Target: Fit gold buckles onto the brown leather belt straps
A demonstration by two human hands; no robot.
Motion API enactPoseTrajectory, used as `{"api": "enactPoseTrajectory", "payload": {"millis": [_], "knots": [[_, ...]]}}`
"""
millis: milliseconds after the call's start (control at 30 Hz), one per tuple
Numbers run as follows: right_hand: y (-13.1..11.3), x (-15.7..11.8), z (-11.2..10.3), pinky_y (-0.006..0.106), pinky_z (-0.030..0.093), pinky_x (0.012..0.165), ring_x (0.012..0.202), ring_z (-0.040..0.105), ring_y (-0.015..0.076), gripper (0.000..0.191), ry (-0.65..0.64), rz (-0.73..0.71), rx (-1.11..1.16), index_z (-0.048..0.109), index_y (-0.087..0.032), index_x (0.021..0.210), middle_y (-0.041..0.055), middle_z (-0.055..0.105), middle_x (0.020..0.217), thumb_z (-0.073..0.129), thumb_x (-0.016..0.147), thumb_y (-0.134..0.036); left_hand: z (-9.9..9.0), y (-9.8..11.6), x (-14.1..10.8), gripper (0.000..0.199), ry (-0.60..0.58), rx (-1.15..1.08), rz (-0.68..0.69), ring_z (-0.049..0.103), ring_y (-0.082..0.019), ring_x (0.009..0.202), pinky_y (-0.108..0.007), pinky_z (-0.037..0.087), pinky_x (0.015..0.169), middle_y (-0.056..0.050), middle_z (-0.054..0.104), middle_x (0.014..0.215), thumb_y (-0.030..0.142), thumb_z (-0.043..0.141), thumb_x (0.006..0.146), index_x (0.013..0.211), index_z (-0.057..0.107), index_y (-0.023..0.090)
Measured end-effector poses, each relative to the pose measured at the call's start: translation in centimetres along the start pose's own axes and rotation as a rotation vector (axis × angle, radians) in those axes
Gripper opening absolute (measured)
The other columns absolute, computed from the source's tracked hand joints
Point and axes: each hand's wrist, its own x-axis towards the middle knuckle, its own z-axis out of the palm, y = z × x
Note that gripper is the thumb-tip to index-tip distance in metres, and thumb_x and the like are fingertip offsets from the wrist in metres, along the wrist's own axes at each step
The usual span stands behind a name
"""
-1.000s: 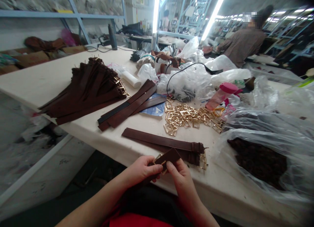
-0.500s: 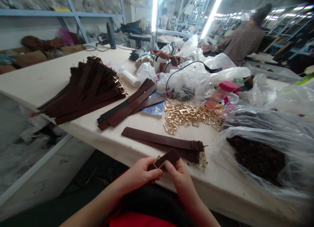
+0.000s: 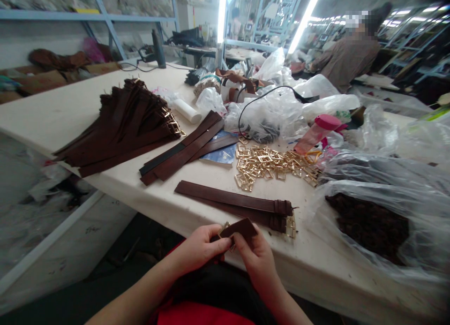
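Observation:
My left hand (image 3: 204, 244) is closed on a gold buckle (image 3: 225, 230) at the table's front edge. A dark brown leather strap (image 3: 242, 228) passes at the buckle, and my right hand (image 3: 256, 250) pinches it. Just beyond my hands, two brown straps (image 3: 225, 196) with buckles at their right ends lie on the table. Loose gold buckles (image 3: 263, 161) form a pile further back. More straps (image 3: 190, 149) lie crossed to the left of that pile, partly over a blue packet (image 3: 221, 152).
A large fanned stack of straps (image 3: 119, 123) covers the table's left part. At the right lies a clear plastic bag (image 3: 369, 222) of dark pieces. A pink-lidded bottle (image 3: 316, 133) leans among plastic bags. A person (image 3: 351, 53) is at the back right.
The strap piece between my hands has tilted and its right end sits slightly lower. My right thumb has shifted a little left along it. The things on the table lie as before.

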Motion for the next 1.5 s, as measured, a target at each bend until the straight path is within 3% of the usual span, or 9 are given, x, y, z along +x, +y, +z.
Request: {"api": "enactPoseTrajectory", "payload": {"millis": [100, 200, 433, 567, 733, 900, 1200, 1333, 1500], "knots": [[0.1, -0.2, -0.4, 0.037, 0.046, 0.079, 0.088, 0.058, 0.021, 0.019, 0.05, -0.327, -0.337, 0.065, -0.025, 0.094, 0.007, 0.063, 0.096, 0.057, 0.077, -0.021, 0.1, 0.2, 0.0, 0.027, 0.011, 0.019, 0.02, 0.042, -0.008, 0.052, -0.019, 0.033, 0.049, 0.003, 0.046, 0.061, 0.041, 0.054, 0.076, 0.075, 0.052, 0.014], [0.1, 0.1, -0.4, 0.035, 0.046, 0.073, 0.08, 0.057, 0.0198, 0.014, 0.056, -0.372, -0.442, 0.066, -0.025, 0.087, 0.0062, 0.062, 0.087, 0.059, 0.076, -0.021, 0.3, 0.2, 0.2, 0.021, 0.046, 0.083, 0.023, 0.041, -0.009, 0.053, -0.019, 0.032, 0.05, 0.004, 0.045, 0.059, 0.034, 0.052, 0.077, 0.072, 0.052, 0.014], [-0.1, 1.6, -0.2, 0.027, 0.044, 0.065, 0.07, 0.055, 0.0152, 0.021, -0.041, 0.248, 0.166, 0.061, -0.019, 0.087, 0.0013, 0.064, 0.079, 0.062, 0.074, -0.036, 0.2, 1.3, -0.2, 0.016, 0.013, 0.193, 0.101, 0.045, -0.01, 0.062, -0.019, 0.036, 0.058, 0.002, 0.051, 0.069, 0.031, 0.051, 0.08, 0.08, 0.054, 0.015], [0.2, 1.4, -0.3, 0.025, 0.042, 0.061, 0.063, 0.053, 0.0125, 0.022, -0.12, 0.391, 0.346, 0.061, -0.019, 0.086, 0.0001, 0.064, 0.076, 0.062, 0.074, -0.038, -0.3, 1.7, -0.4, 0.025, -0.087, 0.085, 0.057, 0.049, -0.011, 0.062, -0.02, 0.038, 0.057, 0.001, 0.052, 0.069, 0.039, 0.051, 0.082, 0.083, 0.055, 0.014], [0.8, 0.9, -0.1, 0.03, 0.044, 0.074, 0.079, 0.057, 0.0173, 0.02, -0.048, 0.129, 0.084, 0.06, -0.022, 0.095, 0.0023, 0.065, 0.087, 0.056, 0.08, -0.035, -0.2, 0.5, 0.4, 0.031, -0.022, -0.022, 0.011, 0.047, -0.009, 0.053, -0.019, 0.035, 0.049, 0.002, 0.051, 0.064, 0.044, 0.057, 0.077, 0.079, 0.055, 0.013], [0.2, 0.7, -0.5, 0.031, 0.043, 0.077, 0.087, 0.055, 0.0186, 0.022, -0.147, -0.223, -0.243, 0.056, -0.023, 0.104, 0.0056, 0.06, 0.093, 0.044, 0.086, -0.022, 0.0, 0.2, 1.0, 0.034, 0.012, 0.005, 0.017, 0.043, -0.008, 0.05, -0.018, 0.033, 0.048, 0.003, 0.048, 0.057, 0.047, 0.051, 0.08, 0.077, 0.053, 0.013], [-2.0, 0.6, -1.2, 0.032, 0.043, 0.083, 0.095, 0.054, 0.0193, 0.026, -0.24, -0.358, -0.411, 0.054, -0.019, 0.106, 0.0072, 0.059, 0.1, 0.037, 0.086, -0.024, 0.4, 0.4, 1.3, 0.035, 0.074, 0.063, 0.009, 0.041, -0.008, 0.052, -0.02, 0.034, 0.05, 0.004, 0.047, 0.058, 0.049, 0.058, 0.073, 0.072, 0.054, 0.014], [-2.1, 0.0, -1.4, 0.031, 0.043, 0.08, 0.093, 0.053, 0.0199, 0.028, -0.255, -0.4, -0.513, 0.052, -0.017, 0.108, 0.0091, 0.059, 0.101, 0.036, 0.087, -0.026, 0.6, -0.5, 2.0, 0.038, 0.22, 0.121, 0.062, 0.045, -0.01, 0.052, -0.021, 0.038, 0.051, 0.005, 0.049, 0.055, 0.05, 0.065, 0.064, 0.063, 0.048, 0.016], [-1.4, -0.5, -1.6, 0.028, 0.044, 0.073, 0.085, 0.056, 0.0185, 0.029, -0.156, -0.44, -0.655, 0.054, -0.018, 0.103, 0.0077, 0.06, 0.094, 0.035, 0.087, -0.033, 1.3, -1.3, 2.6, 0.061, 0.301, 0.047, 0.027, 0.059, -0.018, 0.061, -0.026, 0.046, 0.056, 0.002, 0.063, 0.066, 0.053, 0.067, 0.061, 0.108, 0.045, 0.021]]}}
